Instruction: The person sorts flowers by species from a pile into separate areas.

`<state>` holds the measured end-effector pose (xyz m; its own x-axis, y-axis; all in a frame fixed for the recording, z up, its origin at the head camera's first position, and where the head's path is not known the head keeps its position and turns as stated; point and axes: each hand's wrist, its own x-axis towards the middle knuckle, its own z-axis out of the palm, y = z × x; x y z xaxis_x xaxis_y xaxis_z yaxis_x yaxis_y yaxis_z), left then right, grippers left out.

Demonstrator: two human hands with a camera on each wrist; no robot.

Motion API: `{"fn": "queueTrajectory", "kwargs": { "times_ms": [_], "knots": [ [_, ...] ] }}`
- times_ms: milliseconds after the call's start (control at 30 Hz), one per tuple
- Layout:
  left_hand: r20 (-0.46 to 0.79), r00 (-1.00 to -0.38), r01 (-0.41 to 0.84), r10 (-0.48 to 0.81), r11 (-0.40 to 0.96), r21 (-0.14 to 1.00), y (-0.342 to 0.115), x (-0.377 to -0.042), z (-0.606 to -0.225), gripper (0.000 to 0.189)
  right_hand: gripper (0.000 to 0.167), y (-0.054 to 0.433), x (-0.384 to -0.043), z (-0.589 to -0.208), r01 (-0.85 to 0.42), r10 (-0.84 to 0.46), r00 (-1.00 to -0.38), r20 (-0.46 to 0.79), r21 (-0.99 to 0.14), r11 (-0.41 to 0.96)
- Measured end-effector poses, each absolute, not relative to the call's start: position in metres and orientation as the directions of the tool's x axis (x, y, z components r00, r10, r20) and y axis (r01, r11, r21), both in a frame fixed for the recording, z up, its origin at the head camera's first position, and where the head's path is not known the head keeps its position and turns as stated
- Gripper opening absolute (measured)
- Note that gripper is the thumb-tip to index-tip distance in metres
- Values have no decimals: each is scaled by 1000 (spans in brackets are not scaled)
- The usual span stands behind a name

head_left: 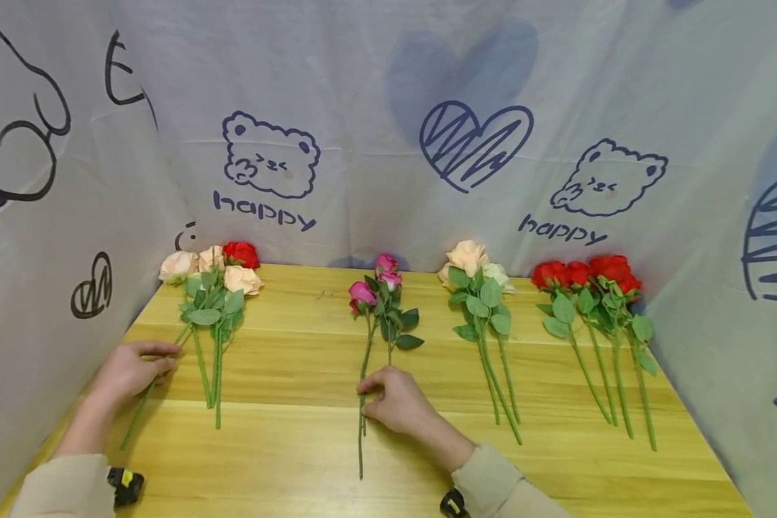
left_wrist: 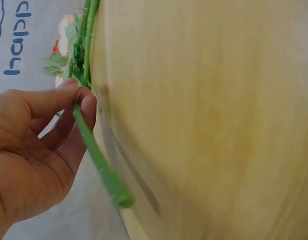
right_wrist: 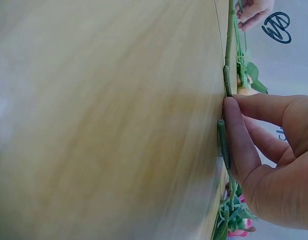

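On the wooden table [head_left: 557,460] lie several bunches of artificial roses. My left hand [head_left: 167,357] pinches the green stem [left_wrist: 100,160] of one flower at the edge of the mixed peach and red bunch [head_left: 212,277], thumb and fingertips [left_wrist: 86,102] closed on it. My right hand [head_left: 366,393] grips the long stems [head_left: 361,439] of the pink roses [head_left: 374,286] at the table's middle. In the right wrist view the thumb [right_wrist: 236,142] lies along a pink rose stem [right_wrist: 222,137] against the wood.
A cream and peach bunch [head_left: 475,277] and a red bunch [head_left: 589,273] lie to the right. A printed cloth backdrop [head_left: 388,108] closes the table on the back and both sides. Bare wood runs along the front edge.
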<state>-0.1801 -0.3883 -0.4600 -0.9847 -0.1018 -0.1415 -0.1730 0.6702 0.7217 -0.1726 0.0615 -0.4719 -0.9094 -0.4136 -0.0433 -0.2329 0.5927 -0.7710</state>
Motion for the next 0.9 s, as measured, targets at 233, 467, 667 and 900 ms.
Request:
{"fn": "queueTrajectory", "kwargs": {
  "times_ms": [233,467,667,900],
  "knots": [
    [-195,-974,-228,-119,531,816,-384,-178,-455,40,25,62,-173,-471,-211,-409,-911,-55,-791,575],
    [-198,-968,-251,-157,521,816,-373,-175,-448,41,30,65,-172,-471,-115,-387,-916,-103,-858,501],
    [-169,-966,-250,-197,533,808,-358,-172,-442,43,29,71,-169,-464,-55,-352,-932,-89,-923,380],
    [-105,-971,-192,-217,434,880,-332,-172,-435,44,27,79,-170,-450,-86,-270,-963,28,-975,205]
  ]
}}
